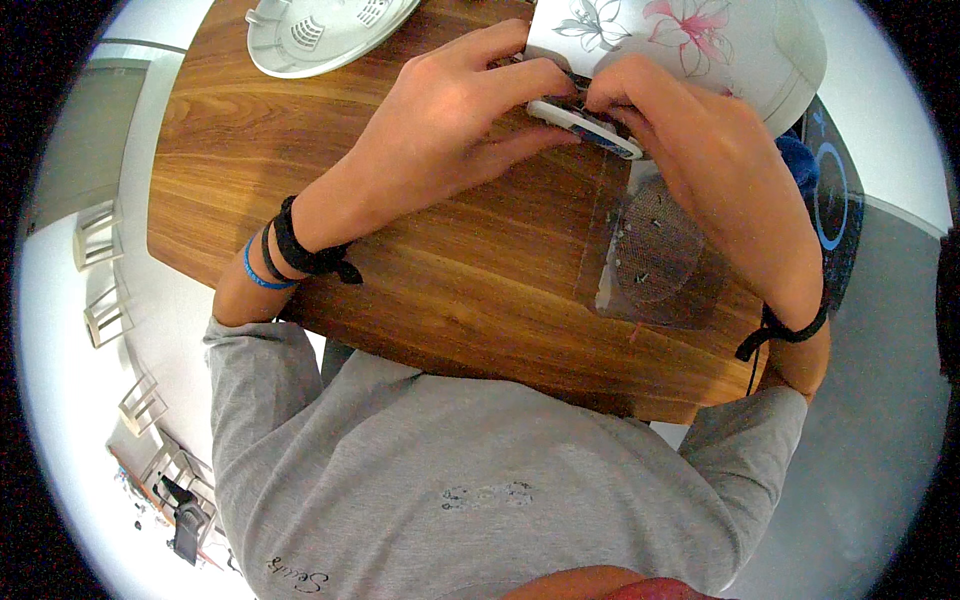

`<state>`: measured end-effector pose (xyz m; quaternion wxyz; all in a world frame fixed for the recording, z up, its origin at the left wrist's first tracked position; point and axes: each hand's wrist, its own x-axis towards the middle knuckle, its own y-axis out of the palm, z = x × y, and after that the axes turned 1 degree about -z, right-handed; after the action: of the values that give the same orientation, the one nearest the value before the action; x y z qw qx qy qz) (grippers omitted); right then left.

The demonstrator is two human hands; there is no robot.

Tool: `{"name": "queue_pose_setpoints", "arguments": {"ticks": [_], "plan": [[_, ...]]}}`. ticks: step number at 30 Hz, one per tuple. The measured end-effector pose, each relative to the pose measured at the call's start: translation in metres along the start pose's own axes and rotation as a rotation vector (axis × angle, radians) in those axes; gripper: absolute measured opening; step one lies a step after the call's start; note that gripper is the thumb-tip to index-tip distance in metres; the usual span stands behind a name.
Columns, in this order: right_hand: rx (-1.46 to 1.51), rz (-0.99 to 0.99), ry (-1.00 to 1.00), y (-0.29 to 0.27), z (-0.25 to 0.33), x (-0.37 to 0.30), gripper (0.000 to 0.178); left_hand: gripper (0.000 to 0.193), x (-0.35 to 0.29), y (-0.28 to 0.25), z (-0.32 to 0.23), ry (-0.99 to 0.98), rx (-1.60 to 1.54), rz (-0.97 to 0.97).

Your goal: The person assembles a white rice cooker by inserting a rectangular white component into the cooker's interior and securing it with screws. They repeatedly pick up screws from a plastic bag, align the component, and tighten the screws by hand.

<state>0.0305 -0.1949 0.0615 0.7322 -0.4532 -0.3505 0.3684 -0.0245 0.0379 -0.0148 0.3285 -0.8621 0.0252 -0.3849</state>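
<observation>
A white rounded appliance housing [745,65] with grey and pink flower prints lies at the top, tilted on the table. At its near edge, a small white-rimmed panel [622,148] with a dark blue face stands partly away from the housing. My left hand [450,105] grips this panel, thumb below and fingers above. Curled over the panel's inner side, my right hand [700,140] has its fingertips pressed together among dark parts; what they pinch is hidden. Nearer to me, beneath my right forearm, sits a clear plastic tray [597,270] with several small screws [642,277] in it.
A round white vented cover [300,65] lies at the table's far left. The wooden table [240,180] has a curved edge on the left. Beyond the right forearm are a dark blue bundle [797,165] and a black panel with a blue ring [832,200].
</observation>
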Motion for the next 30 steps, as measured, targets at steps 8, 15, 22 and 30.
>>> {"name": "queue_pose_setpoints", "arguments": {"ticks": [8, 15, 22, 30], "plan": [[0.024, -0.021, -0.007, 0.006, -0.002, -0.004, 0.013, 0.037, 0.001, -0.001, -0.001, -0.072, -0.065, 0.032], [0.047, -0.055, 0.032, 0.011, -0.002, -0.008, 0.014, 0.038, 0.003, -0.002, -0.002, -0.087, -0.094, 0.070], [0.104, -0.048, 0.098, 0.011, -0.001, -0.011, 0.017, 0.038, 0.001, -0.003, -0.001, -0.083, -0.072, 0.078], [0.131, -0.046, 0.109, 0.008, -0.002, -0.009, 0.019, 0.036, -0.001, 0.002, 0.004, -0.043, -0.084, 0.021]]}}
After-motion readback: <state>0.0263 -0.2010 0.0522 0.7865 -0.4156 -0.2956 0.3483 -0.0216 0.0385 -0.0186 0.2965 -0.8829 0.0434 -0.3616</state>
